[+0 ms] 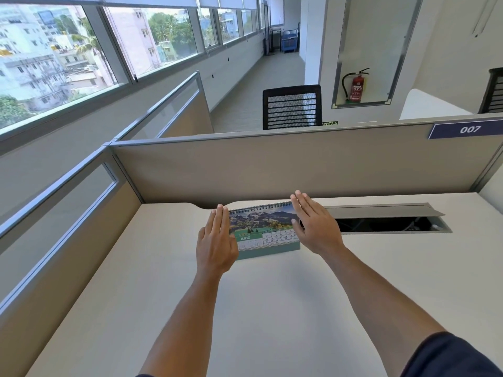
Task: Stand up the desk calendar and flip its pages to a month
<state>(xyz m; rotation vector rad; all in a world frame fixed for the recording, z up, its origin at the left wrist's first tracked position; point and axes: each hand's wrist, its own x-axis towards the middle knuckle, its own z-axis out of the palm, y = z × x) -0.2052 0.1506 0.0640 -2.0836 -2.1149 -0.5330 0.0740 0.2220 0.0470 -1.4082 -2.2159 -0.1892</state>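
Note:
A spiral-bound desk calendar (265,229) stands upright near the back of the white desk (272,308). Its facing page shows a mountain photo above a green band reading JUNE and a date grid. My left hand (216,240) is flat with straight fingers at the calendar's left end and covers that edge. At the right end, my right hand (314,227) is flat too, its thumb by the page. Whether either palm touches the calendar I cannot tell. Neither hand grips anything.
A beige partition (285,167) rises right behind the calendar, with a side partition (68,219) along the left. An open cable tray with a raised grey lid (386,220) lies just right of my right hand. A black mesh chair (292,107) stands beyond the partition.

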